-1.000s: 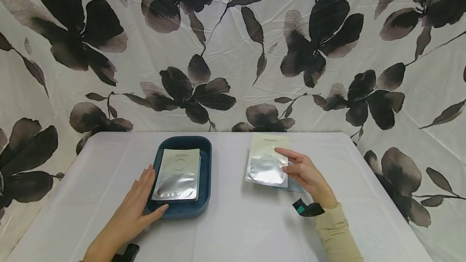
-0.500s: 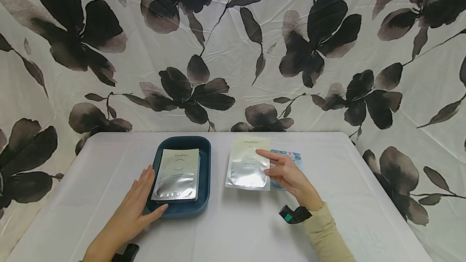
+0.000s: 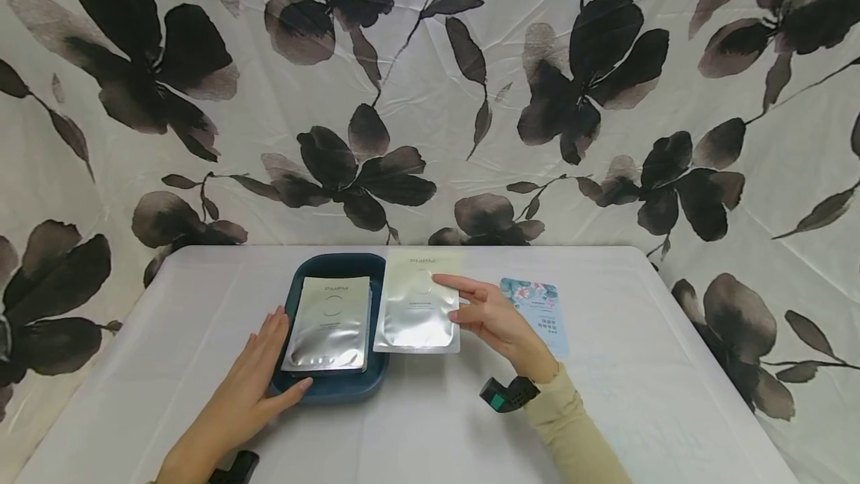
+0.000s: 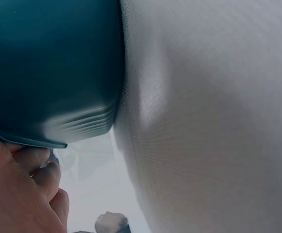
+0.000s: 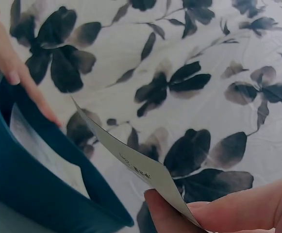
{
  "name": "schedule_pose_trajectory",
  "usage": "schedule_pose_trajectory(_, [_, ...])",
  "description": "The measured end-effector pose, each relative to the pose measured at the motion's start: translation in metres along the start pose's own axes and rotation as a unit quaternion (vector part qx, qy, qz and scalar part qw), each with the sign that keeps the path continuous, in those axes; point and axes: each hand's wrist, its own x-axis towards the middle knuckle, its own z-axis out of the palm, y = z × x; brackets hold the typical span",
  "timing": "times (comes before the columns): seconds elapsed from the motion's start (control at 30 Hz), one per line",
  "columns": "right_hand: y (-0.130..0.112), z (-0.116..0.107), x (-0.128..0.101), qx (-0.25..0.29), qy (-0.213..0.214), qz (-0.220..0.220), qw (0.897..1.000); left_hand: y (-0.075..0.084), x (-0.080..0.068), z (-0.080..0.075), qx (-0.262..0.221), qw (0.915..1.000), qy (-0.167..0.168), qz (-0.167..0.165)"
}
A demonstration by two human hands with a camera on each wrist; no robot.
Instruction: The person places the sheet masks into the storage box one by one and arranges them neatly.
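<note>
**A:** Two silver sachets were in play. One lay flat inside the tray (image 3: pixel 378 320); the other sachet (image 3: pixel 418 310) was up in the right hand (image 3: pixel 493 317), pinched at its right edge between thumb and fingers, its left edge over the tray's right rim.

**B:** And the left hand (image 3: pixel 258 376)?

**A:** Flat and relaxed, fingers straight against the tray's left wall, thumb at the front rim. It clasped nothing, just steadied the tray on the table (image 3: pixel 437 424). The left wrist view showed only that wall and bare cloth.

**B:** So how would you judge the step?

**A:** I'd have said the sachet wanted lining up square over the one already in there (image 3: pixel 327 323), then lowering level, so no corner caught the rim. From the right wrist view it sat tilted, its top edge above the tray's far side.

**B:** Anything nearby?

**A:** One blue floral packet (image 3: pixel 537 312) lay on the table, just right of that hand and apart from it.
</note>
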Motion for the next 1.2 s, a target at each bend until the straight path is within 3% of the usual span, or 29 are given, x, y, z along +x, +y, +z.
schedule_pose_trajectory(0.57, [0.008,0.048,0.042,-0.012,-0.029,0.016,0.999,0.0,0.0,0.001,0.005,1.0,0.003,0.005])
schedule_pose_trajectory(1.2, [0.024,0.093,0.091,-0.101,-0.044,0.074,0.991,-0.002,0.0,-0.001,-0.011,0.9999,-0.002,0.006])
